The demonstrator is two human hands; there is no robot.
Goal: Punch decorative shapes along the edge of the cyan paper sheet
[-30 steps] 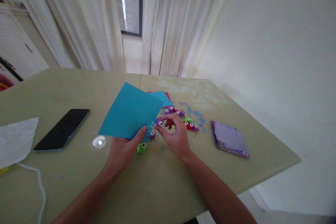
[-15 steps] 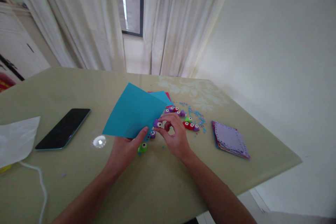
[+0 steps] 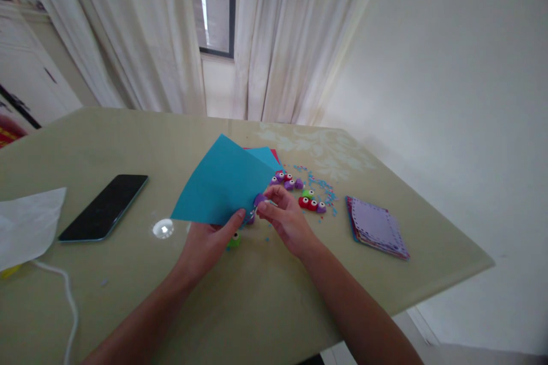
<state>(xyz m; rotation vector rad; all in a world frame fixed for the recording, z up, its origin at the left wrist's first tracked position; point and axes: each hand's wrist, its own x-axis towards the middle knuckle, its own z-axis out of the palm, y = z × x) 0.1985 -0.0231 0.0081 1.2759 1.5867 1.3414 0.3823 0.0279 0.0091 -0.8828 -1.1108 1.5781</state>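
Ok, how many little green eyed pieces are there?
2: one green piece beside two red ones, another green one by the left hand. More may be hidden behind the blue sheet.

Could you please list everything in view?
Held sheet: one, blue, centre
Held punch: one, purple, sheet's lower right
Other punches: several, purple, red, green, centre
Loose sheets: two visible, blue, red, behind
Paper bits: many, mostly blue, centre-right
Card stack: one, purple-topped, right
Phone: one, black, left
Paper: one, white, far left
Cable: one, white, lower left
Table: one, pale green, beneath
Curtains: two, cream, back
Window: one, grey, back
Wall: one, white, right
Cabinet: one, white, upper left
Left hand: one, on sheet
Right hand: one, on punch
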